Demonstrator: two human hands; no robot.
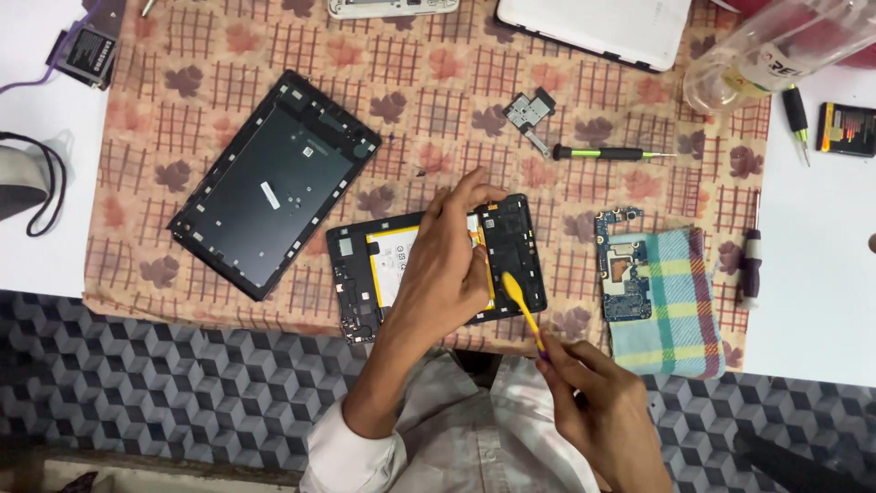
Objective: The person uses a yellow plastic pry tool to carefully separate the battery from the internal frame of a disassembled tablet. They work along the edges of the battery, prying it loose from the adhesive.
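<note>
Here, yellow brush [520, 301] apparently sweeps opened tablet [511, 239].

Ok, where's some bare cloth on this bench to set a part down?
Free: the patterned cloth left of the black back cover, and the strip between the green screwdriver and the opened tablet. Crowded: around the circuit board on the plaid towel, and where both hands work.

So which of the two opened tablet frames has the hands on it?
The smaller frame at the cloth's near edge, with the pale battery. The left hand rests on it; the right hand brings a yellow tool. The larger frame lies untouched, upper left.
</note>
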